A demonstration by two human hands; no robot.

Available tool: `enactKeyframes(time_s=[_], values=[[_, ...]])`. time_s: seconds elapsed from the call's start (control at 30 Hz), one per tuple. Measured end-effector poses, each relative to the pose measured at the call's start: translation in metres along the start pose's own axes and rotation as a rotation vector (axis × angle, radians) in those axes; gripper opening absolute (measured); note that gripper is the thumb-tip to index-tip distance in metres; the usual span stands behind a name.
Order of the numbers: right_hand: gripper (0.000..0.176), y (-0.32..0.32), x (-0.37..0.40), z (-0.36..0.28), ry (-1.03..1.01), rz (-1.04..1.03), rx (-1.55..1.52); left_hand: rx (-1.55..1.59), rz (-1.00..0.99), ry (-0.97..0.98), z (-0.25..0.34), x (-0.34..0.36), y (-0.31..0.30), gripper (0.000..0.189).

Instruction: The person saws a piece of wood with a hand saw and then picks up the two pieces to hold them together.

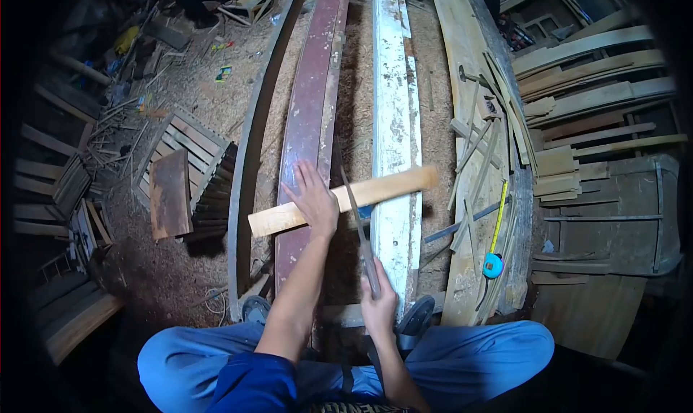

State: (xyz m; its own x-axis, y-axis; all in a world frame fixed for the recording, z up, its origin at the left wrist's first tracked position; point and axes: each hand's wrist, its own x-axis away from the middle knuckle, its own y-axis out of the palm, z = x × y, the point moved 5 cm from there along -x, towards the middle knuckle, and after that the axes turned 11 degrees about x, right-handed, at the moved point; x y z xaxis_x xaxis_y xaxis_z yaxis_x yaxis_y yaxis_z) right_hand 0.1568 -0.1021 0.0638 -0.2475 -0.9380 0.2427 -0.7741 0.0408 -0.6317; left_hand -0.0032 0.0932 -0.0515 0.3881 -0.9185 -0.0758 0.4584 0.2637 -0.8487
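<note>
Head view: left hand (315, 200) fingers spread on crosswise plank (393, 184); right hand (379, 302) fingers wrapped round saw (359, 229), blade crossing plank alongside.

Beyond the pale board (393, 185), the sawdust channel (359, 81) between the red beam (310, 103) and the white beam (395, 103) lies open, and both beam tops are bare. On the board, the left hand (315, 200) lies flat over the red beam and the saw (359, 222) crosses just right of it; both board ends are free. Nearer than the board, the right hand (379, 305) gripping the saw handle and the person's legs (476, 355) fill the space. Right of the board, loose thin sticks (498, 132) and a tape measure (493, 265) clutter the wide plank (462, 38). Left of it, past a dark curved strip (249, 146), a slatted pallet (184, 135) and a brown panel (170, 193) block the floor.
</note>
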Motion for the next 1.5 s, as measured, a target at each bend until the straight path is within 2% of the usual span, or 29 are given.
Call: enactKeyframes(time_s=[0.03, 0.17, 0.4, 0.5, 0.57, 0.6, 0.67, 0.73, 0.8, 0.87, 0.93, 0.97, 1.07, 1.13, 1.2, 1.27, 1.4, 1.5], values=[[0.049, 0.005, -0.017, -0.012, 0.011, -0.017, 0.021, -0.004, 0.074, 0.016, -0.006, -0.013, 0.001, 0.076], [0.05, -0.007, -0.03, -0.001, -0.016, -0.073, 0.019, -0.046, 0.001, -0.006, 0.001, -0.012, 0.003, 0.072], [0.053, -0.011, -0.026, 0.005, -0.037, -0.078, -0.03, -0.053, 0.025, 0.051, 0.003, -0.013, 0.002, 0.063], [0.052, -0.022, -0.033, -0.005, -0.036, -0.103, -0.048, 0.045, -0.003, 0.096, 0.006, -0.009, -0.003, 0.057], [0.051, -0.027, -0.035, -0.013, -0.03, -0.108, -0.025, 0.187, -0.102, 0.309, 0.007, 0.0, -0.007, 0.055], [0.051, -0.028, -0.035, -0.016, -0.013, -0.117, -0.004, 0.186, -0.095, 0.314, 0.006, 0.01, -0.013, 0.055], [0.049, -0.031, -0.034, -0.021, -0.031, -0.105, -0.004, 0.299, -0.239, 0.344, 0.003, 0.032, -0.021, 0.058], [0.047, -0.033, -0.037, -0.022, -0.05, -0.095, -0.006, 0.258, -0.158, 0.43, -0.004, 0.031, -0.024, 0.063], [0.049, -0.037, -0.038, -0.019, -0.055, -0.11, -0.027, 0.413, -0.262, 0.488, -0.014, 0.029, -0.024, 0.075], [0.049, -0.04, -0.04, -0.023, -0.062, -0.13, -0.024, 0.435, -0.251, 0.489, -0.014, 0.024, -0.022, 0.079], [0.049, -0.038, -0.036, -0.027, -0.086, -0.09, 0.018, 0.355, -0.344, 0.403, -0.008, 0.022, -0.019, 0.073], [0.049, -0.04, -0.035, -0.027, -0.087, -0.09, 0.02, 0.38, -0.285, 0.434, -0.003, 0.021, -0.024, 0.069], [0.048, -0.067, -0.025, -0.056, -0.023, -0.115, 0.075, 0.293, -0.31, 0.444, 0.009, 0.021, -0.037, 0.064], [0.049, -0.089, -0.02, -0.077, -0.099, -0.09, 0.123, 0.302, -0.257, 0.475, 0.011, 0.021, -0.04, 0.06], [0.05, -0.107, -0.023, -0.077, -0.119, -0.019, 0.049, 0.313, -0.203, 0.502, 0.013, 0.024, -0.044, 0.057], [0.047, -0.118, -0.031, -0.079, -0.175, 0.046, -0.029, 0.436, -0.187, 0.447, 0.014, 0.024, -0.047, 0.045], [0.048, -0.103, -0.046, -0.06, -0.237, 0.104, 0.005, 0.437, -0.166, 0.53, 0.019, 0.031, -0.05, 0.045], [0.047, -0.085, -0.041, -0.055, -0.186, 0.086, 0.054, 0.47, -0.097, 0.613, 0.021, 0.032, -0.065, 0.039]])
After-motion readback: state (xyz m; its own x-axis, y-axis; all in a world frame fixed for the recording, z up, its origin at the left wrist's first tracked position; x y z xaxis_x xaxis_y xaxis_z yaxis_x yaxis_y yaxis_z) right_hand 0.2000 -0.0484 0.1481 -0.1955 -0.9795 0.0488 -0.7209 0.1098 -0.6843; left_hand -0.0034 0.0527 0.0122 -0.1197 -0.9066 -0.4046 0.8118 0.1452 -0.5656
